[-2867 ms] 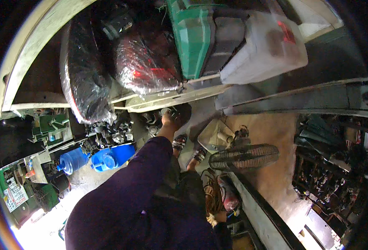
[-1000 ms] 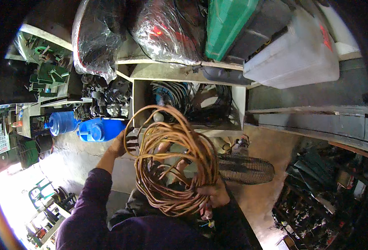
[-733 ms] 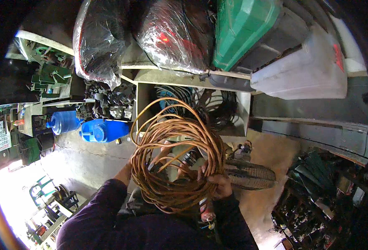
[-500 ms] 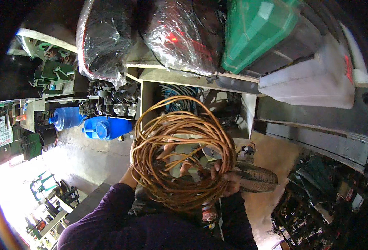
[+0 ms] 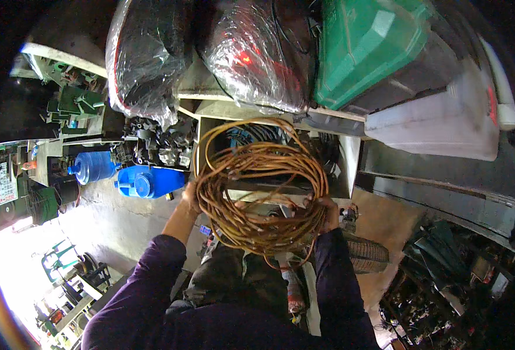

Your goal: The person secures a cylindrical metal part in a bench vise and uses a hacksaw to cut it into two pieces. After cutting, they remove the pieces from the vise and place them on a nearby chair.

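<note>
A large coil of orange-brown cable [image 5: 257, 157] hangs in front of me, its many loops loosely bunched. My left hand [image 5: 192, 198] grips its left side, fingers partly hidden behind the loops. On the right side my right hand [image 5: 328, 211] is closed around the strands. Just beyond the coil is an open-fronted shelf compartment [image 5: 351, 160] with pale edges. Inside it lie blue and dark coiled lines [image 5: 245, 135], partly covered by the coil I hold.
Plastic-wrapped bundles [image 5: 254, 58] and a green plastic piece [image 5: 365, 46] rest above the compartment. A blue container [image 5: 146, 182] and a clear blue water jug [image 5: 91, 166] stand left. A tire [image 5: 365, 254] lies right, near a dark heap of parts [image 5: 444, 280].
Both hands have moved the cable coil forward, away from my body and up against the compartment's opening. My forearms are stretched further out, and the coil has tilted flatter.
</note>
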A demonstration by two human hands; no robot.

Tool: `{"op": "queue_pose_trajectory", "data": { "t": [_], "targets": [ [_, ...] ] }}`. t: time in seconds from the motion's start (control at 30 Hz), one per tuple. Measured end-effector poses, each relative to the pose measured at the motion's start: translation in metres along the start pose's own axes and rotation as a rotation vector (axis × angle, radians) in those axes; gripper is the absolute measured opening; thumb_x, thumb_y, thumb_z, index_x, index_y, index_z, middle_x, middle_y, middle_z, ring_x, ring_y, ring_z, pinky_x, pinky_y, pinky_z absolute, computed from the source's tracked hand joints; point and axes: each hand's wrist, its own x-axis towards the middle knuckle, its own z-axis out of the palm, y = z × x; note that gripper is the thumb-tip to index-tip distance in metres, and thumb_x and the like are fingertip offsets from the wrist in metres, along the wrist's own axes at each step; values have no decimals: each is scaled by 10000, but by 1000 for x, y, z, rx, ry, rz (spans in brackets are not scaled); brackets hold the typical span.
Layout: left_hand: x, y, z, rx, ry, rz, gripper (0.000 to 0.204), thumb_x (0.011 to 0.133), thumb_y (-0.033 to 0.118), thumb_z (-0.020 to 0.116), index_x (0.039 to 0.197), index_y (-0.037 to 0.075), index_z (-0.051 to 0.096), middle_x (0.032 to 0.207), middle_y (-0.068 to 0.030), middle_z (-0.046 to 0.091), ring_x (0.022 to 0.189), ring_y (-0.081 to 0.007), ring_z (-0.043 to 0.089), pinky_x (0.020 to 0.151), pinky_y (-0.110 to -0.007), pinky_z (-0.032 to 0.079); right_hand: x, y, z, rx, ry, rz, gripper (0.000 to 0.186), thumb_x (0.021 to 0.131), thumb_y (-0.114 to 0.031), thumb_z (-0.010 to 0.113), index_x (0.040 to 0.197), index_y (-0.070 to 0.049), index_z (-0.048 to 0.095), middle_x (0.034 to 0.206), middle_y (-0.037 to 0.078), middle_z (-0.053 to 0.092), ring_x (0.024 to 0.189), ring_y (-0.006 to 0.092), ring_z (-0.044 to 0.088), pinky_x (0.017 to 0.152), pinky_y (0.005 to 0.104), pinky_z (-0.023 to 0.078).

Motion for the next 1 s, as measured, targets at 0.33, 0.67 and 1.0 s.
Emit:
{"op": "queue_pose_trajectory", "data": {
  "t": [0.33, 0.67, 1.0],
  "targets": [
    [61, 3, 5, 84, -215, 64, 432, 1008, 305, 590, 1309, 2, 646, 1221, -175, 720, 1042, -345, 711, 922, -498, 611, 66, -46, -79, -528, 204, 69, 284, 843, -243, 682, 1033, -33, 698, 1135, 135, 721, 1051, 266, 695, 943, 444, 573],
    [134, 28, 50, 150, -167, 178, 417, 981, 388, 664, 1216, 45, 705, 1110, -151, 756, 954, -332, 726, 838, -473, 608, 126, -62, -32, -888, 492, -87, 406, 747, -335, 722, 1050, -67, 754, 1325, 160, 646, 1243, 321, 553, 1091, 535, 366],
    [217, 47, 28, 906, 177, 596, 395, 1013, 327, 651, 1211, -14, 668, 1074, -187, 741, 958, -334, 736, 767, -467, 592, 199, -98, -47, -1378, 340, -415, 421, 801, -227, 836, 1102, 35, 701, 1106, 189, 747, 1022, 319, 712, 929, 419, 531]
  ]
}}
